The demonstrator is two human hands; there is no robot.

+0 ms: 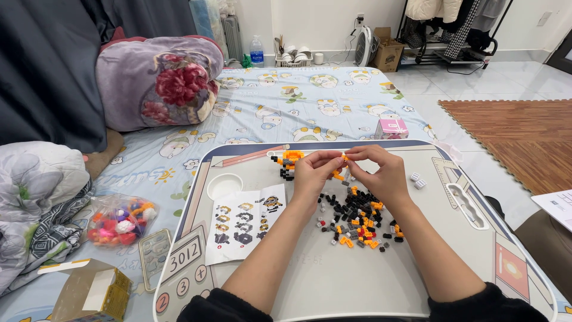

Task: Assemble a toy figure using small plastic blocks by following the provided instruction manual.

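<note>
My left hand (314, 173) and my right hand (381, 174) meet over a grey lap tray (310, 280), fingertips pinched together on a small orange brick piece (341, 167). Just left of the hands sits a partly built orange, black and grey brick model (288, 163). Below the hands lies a loose pile of small black, orange, grey and red bricks (357, 219). A folded instruction sheet (244, 222) with pictures of build steps lies on the tray to the left.
Two white bricks (417, 180) lie right of the hands. A round cup recess (224, 185) is in the tray. On the bedsheet: a bag of colourful pieces (119, 220), a phone (155, 257), a cardboard box (92, 293), a pink box (391, 127).
</note>
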